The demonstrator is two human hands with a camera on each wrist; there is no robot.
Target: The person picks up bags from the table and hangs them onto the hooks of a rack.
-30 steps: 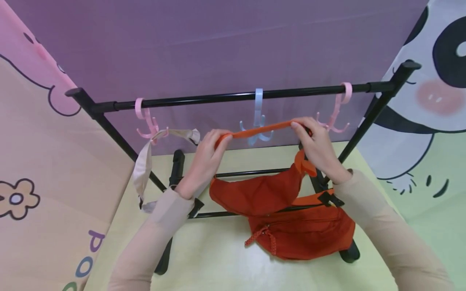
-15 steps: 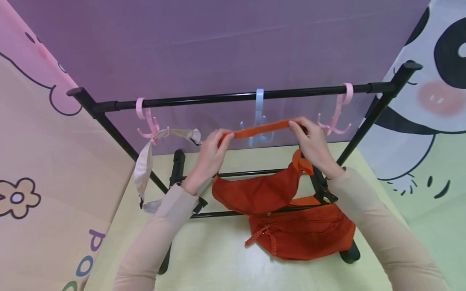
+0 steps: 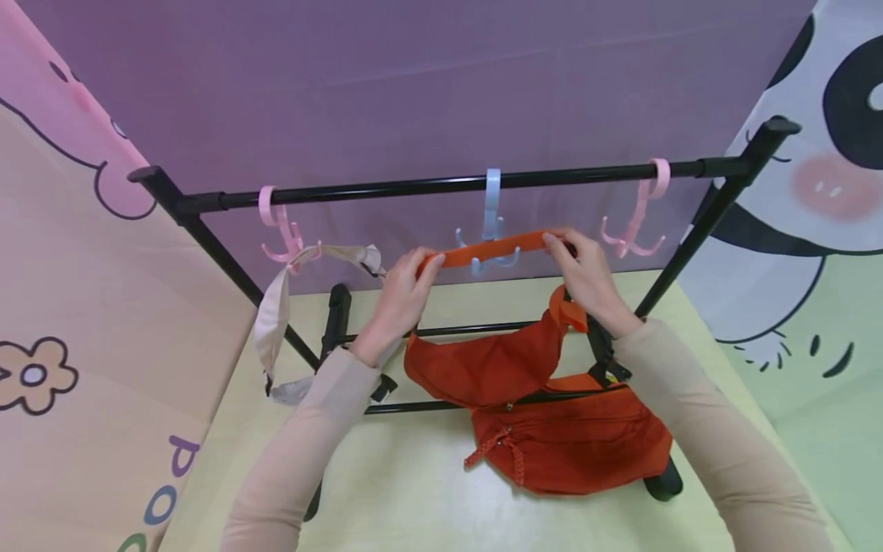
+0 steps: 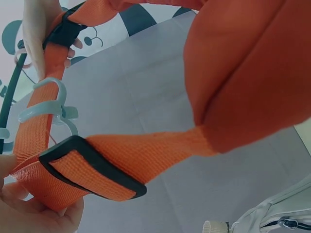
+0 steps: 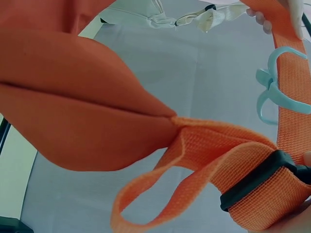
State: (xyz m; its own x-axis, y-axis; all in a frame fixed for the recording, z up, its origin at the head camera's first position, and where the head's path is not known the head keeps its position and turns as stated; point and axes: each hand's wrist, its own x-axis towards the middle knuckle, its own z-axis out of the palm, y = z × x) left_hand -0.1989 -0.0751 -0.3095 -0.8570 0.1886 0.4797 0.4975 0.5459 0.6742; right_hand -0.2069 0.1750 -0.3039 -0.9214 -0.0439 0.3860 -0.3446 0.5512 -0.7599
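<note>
An orange strap (image 3: 490, 250) of a red waist bag (image 3: 486, 368) is stretched between my two hands. My left hand (image 3: 403, 287) pinches it near a black slider (image 4: 92, 167). My right hand (image 3: 586, 276) grips its other end, beside a black buckle (image 4: 64, 30). Between the hands, the strap runs across the blue hook (image 3: 492, 203), with the hook's prongs (image 4: 41, 110) curving over the strap's near side. Below hangs the bag's body, its strap loop (image 3: 569, 310) drooping at the right. A second red waist bag (image 3: 579, 448) with braided zip pulls lies lower down.
The black rack's top bar (image 3: 386, 186) also carries a pink hook (image 3: 279, 230) at left and another pink hook (image 3: 641, 207) at right. A cream bag (image 3: 272, 314) hangs from the left one. A lower bar (image 3: 407, 408) passes behind the bags.
The strap has come down slightly and now lies behind the blue prong tips. My right hand has shifted a little left and down, bringing the hands closer together.
</note>
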